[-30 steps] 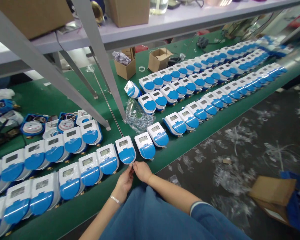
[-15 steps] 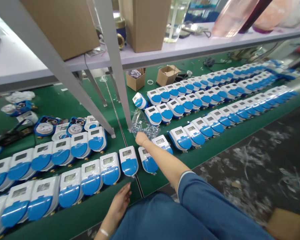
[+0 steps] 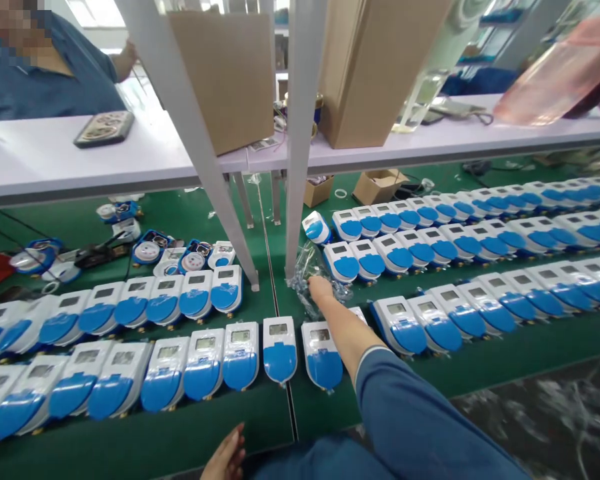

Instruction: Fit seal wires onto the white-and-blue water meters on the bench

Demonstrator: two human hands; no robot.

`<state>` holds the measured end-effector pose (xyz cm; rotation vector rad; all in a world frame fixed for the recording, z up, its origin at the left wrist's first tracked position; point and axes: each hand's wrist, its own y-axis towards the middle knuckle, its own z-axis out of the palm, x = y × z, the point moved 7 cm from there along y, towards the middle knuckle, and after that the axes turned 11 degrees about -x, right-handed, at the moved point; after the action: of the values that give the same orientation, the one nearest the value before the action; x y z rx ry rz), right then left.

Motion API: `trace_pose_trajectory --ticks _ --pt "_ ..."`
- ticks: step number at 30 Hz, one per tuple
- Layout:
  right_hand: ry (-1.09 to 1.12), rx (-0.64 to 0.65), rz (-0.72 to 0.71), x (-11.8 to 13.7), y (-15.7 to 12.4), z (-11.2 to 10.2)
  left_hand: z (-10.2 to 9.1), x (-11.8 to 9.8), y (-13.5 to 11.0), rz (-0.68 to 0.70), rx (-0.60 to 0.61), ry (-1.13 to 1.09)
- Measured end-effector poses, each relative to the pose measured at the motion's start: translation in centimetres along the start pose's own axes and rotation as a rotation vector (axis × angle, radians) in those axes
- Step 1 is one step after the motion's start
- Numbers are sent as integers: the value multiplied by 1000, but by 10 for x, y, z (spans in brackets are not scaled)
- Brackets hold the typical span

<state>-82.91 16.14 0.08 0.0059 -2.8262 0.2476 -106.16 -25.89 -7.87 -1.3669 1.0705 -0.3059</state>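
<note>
My right hand (image 3: 321,289) reaches into a clear plastic bag (image 3: 307,263) of small greyish pieces on the green bench. Its fingers look curled down among the pieces; the fingertips are hidden, so what they hold cannot be made out. Below my right forearm lies a white meter with a blue cover (image 3: 323,357), and another meter (image 3: 280,350) sits just left of it, near the bench seam. My left hand (image 3: 227,457) is low at the bench's front edge, partly cut off by the frame, fingers loosely extended and holding nothing.
Rows of similar meters (image 3: 447,247) run along both sides. Opened meter housings (image 3: 150,250) lie at the back left. Slanted metal posts (image 3: 300,133) support a white shelf (image 3: 180,157) with cardboard boxes (image 3: 225,80). Small boxes (image 3: 377,187) stand behind. Across the shelf is another person (image 3: 55,73).
The view has turned left and up, bringing the other person into sight. My right hand stays at the bag. My left hand now shows lower, farther from the nearest meter.
</note>
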Motion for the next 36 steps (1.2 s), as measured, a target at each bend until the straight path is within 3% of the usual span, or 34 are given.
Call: trace_pose_trajectory --ticks 5,9,12,16,18,21,23,25,29,33,36 --pt "13 -79 24 -14 -12 -21 17 -20 -25 57 62 -1" --pt "380 -145 154 -30 -41 -50 38 -44 -42 166 141 99" --pt "627 -155 169 -25 -70 -70 58 -62 -54 237 225 157" --pt "669 -145 95 6 -134 -76 90 -86 -80 193 376 107" --pt "654 -114 35 29 -179 -63 107 -95 -94 110 475 -1" --pt "489 -29 -227 70 -251 -38 119 -103 -100 69 527 -55" --pt "417 21 -368 90 -288 -24 113 -104 -90 128 480 -12" --pt "393 17 -399 97 -309 -18 99 -101 -76 184 415 50" --pt "275 -83 -345 97 -317 -12 67 -90 -62 229 386 233" --pt "125 -69 -466 109 -326 14 49 -88 -70 329 456 408" --pt "102 -140 -491 114 -335 28 39 -96 -76 464 460 489"
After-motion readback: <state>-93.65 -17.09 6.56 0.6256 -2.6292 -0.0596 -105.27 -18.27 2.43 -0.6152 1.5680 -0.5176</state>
